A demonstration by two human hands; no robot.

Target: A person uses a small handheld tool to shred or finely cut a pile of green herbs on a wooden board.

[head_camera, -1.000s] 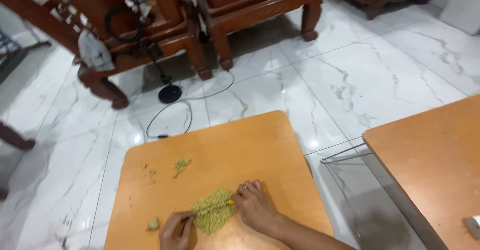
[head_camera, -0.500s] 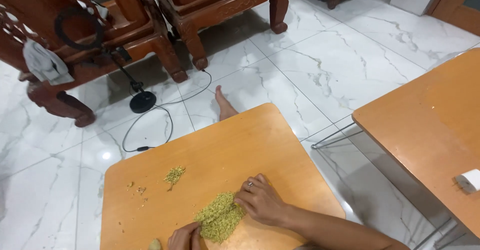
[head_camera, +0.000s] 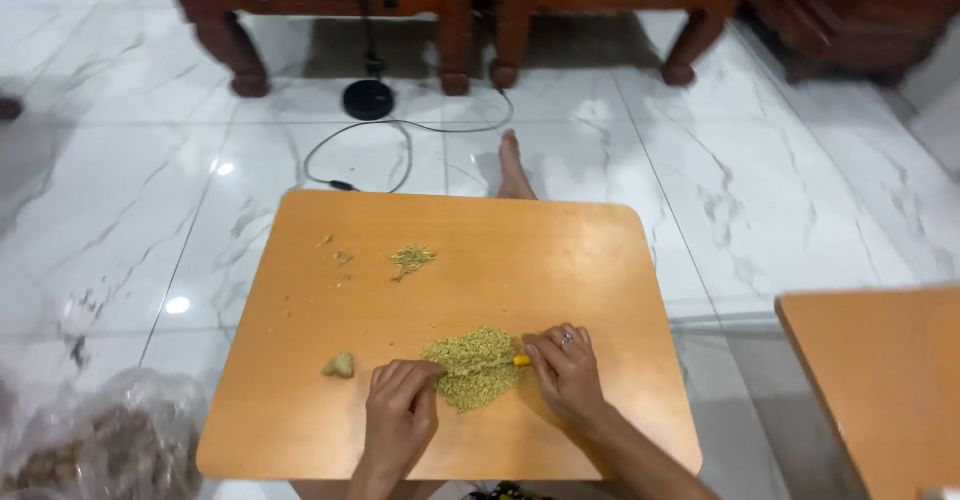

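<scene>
where both hands meet over the pile (head_camera: pixel 475 368) of greenish-yellow grains, near the front middle of the table (head_camera: pixel 300 420): left hand (head_camera: pixel 398 415) palm down, fingers bunched together, tips pressing into the pile's left edge; right hand (head_camera: pixel 566 375) curled, ring on one finger, pinching a small yellow tool (head_camera: pixel 521 360) whose tip pokes into the pile's right side. lying apart from the pile: a small scatter (head_camera: pixel 412 257) of the same grains toward the far left, a few crumbs beside it, and a pale lump (head_camera: pixel 340 365) just left of the left hand. beyond the far edge, a bare foot (head_camera: pixel 512 168) on the marble floor (head_camera: pixel 780 190), with a black cable (head_camera: pixel 400 130) looping to a round black base (head_camera: pixel 367 99). at the lower left, a clear bag (head_camera: pixel 100 440) of brown stuff on the floor; at the right, the corner of a second table (head_camera: pixel 880 380). likely risks, judging from the layout: grains flicked or swept over the near edge, since the pile sits close to it and no rim holds anything back; a firm push from the left hand spreading the heap instead of gathering it; loose grains rolling far across the smooth floor once off the top; sorted bits mixing back in if dragged toward the pile
</scene>
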